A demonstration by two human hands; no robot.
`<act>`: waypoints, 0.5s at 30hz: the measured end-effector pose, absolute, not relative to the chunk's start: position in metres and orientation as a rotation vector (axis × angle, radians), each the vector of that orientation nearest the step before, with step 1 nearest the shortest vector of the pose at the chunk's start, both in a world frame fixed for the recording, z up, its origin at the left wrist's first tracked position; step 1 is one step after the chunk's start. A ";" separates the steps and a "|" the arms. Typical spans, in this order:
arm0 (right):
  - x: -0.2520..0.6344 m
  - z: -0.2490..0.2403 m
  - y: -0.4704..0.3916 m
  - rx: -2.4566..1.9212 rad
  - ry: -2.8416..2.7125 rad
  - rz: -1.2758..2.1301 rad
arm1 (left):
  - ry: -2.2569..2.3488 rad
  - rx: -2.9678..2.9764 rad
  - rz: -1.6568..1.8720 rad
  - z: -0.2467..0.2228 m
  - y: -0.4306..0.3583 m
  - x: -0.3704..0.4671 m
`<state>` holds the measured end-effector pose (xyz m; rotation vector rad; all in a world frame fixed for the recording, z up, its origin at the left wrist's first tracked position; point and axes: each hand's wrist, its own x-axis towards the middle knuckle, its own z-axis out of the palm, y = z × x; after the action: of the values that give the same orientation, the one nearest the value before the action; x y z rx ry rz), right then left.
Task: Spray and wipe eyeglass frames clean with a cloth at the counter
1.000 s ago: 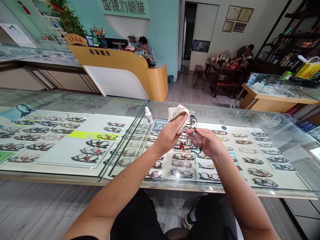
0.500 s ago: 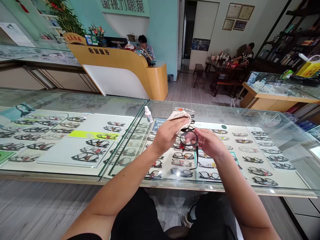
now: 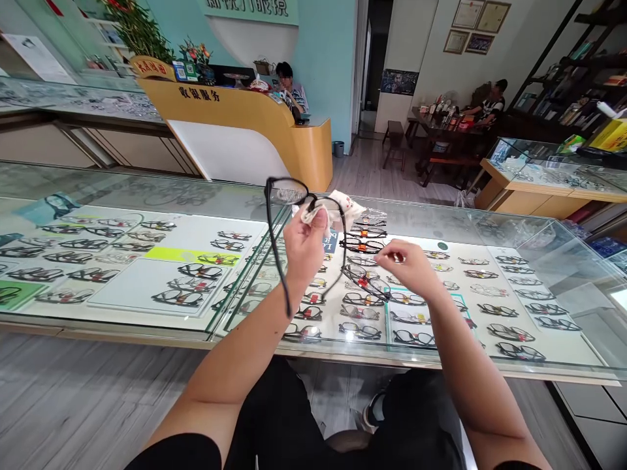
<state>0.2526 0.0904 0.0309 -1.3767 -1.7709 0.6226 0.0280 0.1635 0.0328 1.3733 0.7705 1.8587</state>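
Observation:
Black-framed glasses (image 3: 270,225) are held up above the glass counter, their arms pointing down toward me. My left hand (image 3: 306,245) is closed on them near the bridge, with a white cloth (image 3: 349,207) bunched between its fingers and behind one lens. To the right, my right hand (image 3: 409,264) is apart from the glasses, its thumb and fingertips curled together; whether something small is between them cannot be made out. The white bottle seen earlier is mostly hidden behind the glasses and my left hand.
Rows of spectacles (image 3: 361,313) lie inside the glass display counter (image 3: 294,356). Beyond it are a yellow-fronted reception desk (image 3: 313,153) with a person (image 3: 291,91) behind it, a second person (image 3: 492,108) at a dark table, and another showcase (image 3: 543,186) at right.
My left hand has moved left and turned, raising the glasses with the cloth. My right hand has let go of the glasses and is now apart from them. The view has shifted slightly.

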 end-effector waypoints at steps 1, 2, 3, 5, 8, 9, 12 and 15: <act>0.249 0.027 0.093 -1.484 -1.907 0.582 | 0.756 1.329 1.826 0.032 0.169 0.027; 0.245 0.023 0.095 -1.590 -2.031 0.532 | 0.739 1.295 1.795 0.031 0.174 0.027; 0.241 0.020 0.096 -1.681 -2.130 0.478 | 0.724 1.265 1.767 0.029 0.179 0.027; 0.234 0.014 0.099 -1.788 -2.255 0.401 | 0.715 1.216 1.713 0.027 0.185 0.027; 0.230 0.011 0.100 -1.833 -2.328 0.382 | 0.719 1.192 1.642 0.024 0.187 0.028; 0.229 0.011 0.100 -1.841 -2.341 0.385 | 0.707 1.200 1.619 0.023 0.187 0.028; 0.228 0.011 0.099 -1.829 -2.383 0.391 | 0.668 1.219 1.566 0.023 0.185 0.030; 0.224 0.012 0.098 -1.773 -2.425 0.402 | 0.668 1.210 1.536 0.024 0.183 0.032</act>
<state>0.2244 0.0984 0.0116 -1.7730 -2.4254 0.4017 0.0317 0.1826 0.0241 1.2099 0.6685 1.5362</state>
